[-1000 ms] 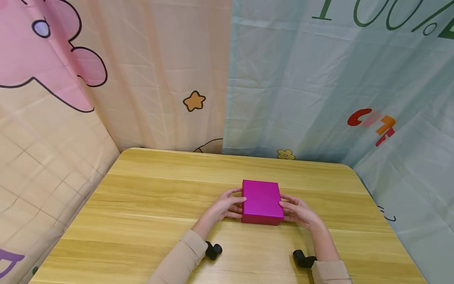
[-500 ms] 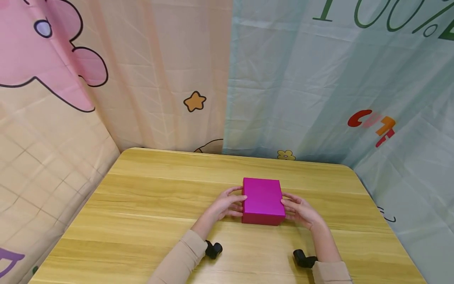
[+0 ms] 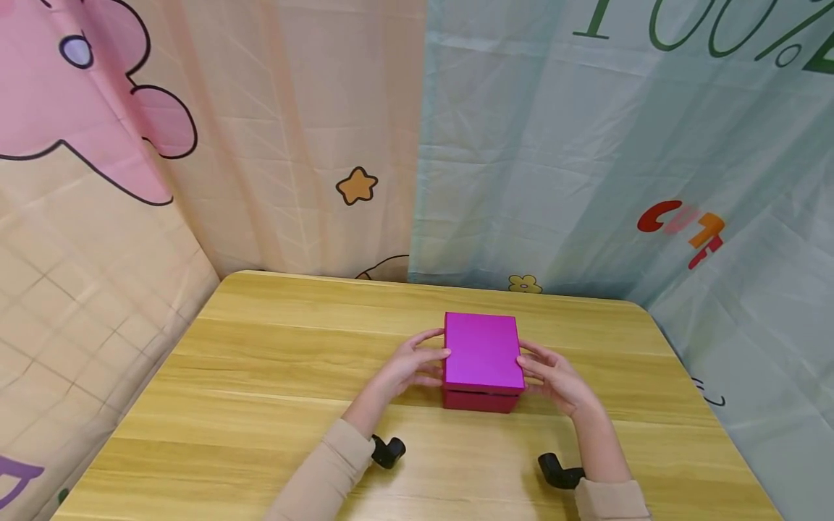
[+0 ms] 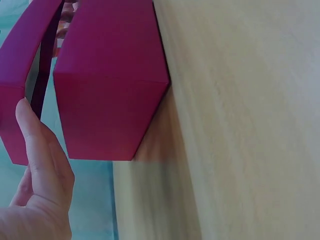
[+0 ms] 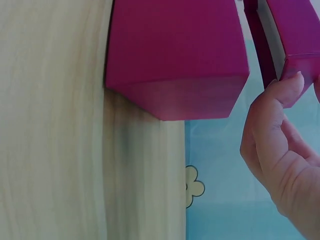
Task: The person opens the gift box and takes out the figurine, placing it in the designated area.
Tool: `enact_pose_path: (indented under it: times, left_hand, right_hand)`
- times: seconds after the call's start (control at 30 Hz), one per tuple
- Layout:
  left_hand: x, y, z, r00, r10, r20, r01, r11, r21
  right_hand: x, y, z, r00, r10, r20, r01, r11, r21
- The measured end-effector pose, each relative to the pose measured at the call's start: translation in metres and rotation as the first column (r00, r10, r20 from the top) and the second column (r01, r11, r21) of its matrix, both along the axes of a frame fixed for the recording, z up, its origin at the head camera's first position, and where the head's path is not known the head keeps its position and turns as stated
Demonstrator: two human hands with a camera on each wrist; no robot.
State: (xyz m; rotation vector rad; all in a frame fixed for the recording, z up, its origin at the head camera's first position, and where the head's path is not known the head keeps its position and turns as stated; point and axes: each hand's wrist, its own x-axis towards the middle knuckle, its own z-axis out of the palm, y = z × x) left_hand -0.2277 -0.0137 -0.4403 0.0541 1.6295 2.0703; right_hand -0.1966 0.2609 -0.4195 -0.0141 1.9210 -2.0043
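Observation:
A magenta box lid [image 3: 483, 349] hangs just above its box base [image 3: 481, 401], which stands on the wooden table. My left hand [image 3: 399, 370] pinches the lid's left side, and my right hand [image 3: 559, 380] pinches its right side. Both wrist views show a gap between the lid [image 4: 20, 65] and the base [image 4: 107, 115]. In the right wrist view, my thumb and fingers hold the lid's edge, and its pale inner wall shows. The inside of the base is hidden.
The wooden table [image 3: 260, 383] has a rounded far edge with printed curtains [image 3: 521, 145] hanging right behind it. A black wrist camera [image 3: 389, 453] sits on the left wrist, another wrist camera [image 3: 559, 474] on the right.
Both hands have risen with the lid, slightly away from me in the head view. The lid has come apart from the base, opening a dark gap; the base has stayed on the table.

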Motion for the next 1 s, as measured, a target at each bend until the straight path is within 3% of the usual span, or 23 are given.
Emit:
enact_pose_path:
  times: [0.53, 1.0]
  left_hand:
    - [0.002, -0.032, 0.014, 0.999, 0.014, -0.038, -0.015, 0.999, -0.039]
    - [0.008, -0.062, 0.016, 0.996, 0.072, -0.051, -0.074, 0.997, -0.036]
  right_hand:
    - [-0.001, -0.03, 0.016, 1.0, -0.011, -0.022, 0.011, 1.0, -0.003]
    - [-0.008, -0.067, 0.019, 0.999, -0.031, -0.031, 0.029, 0.999, -0.035]
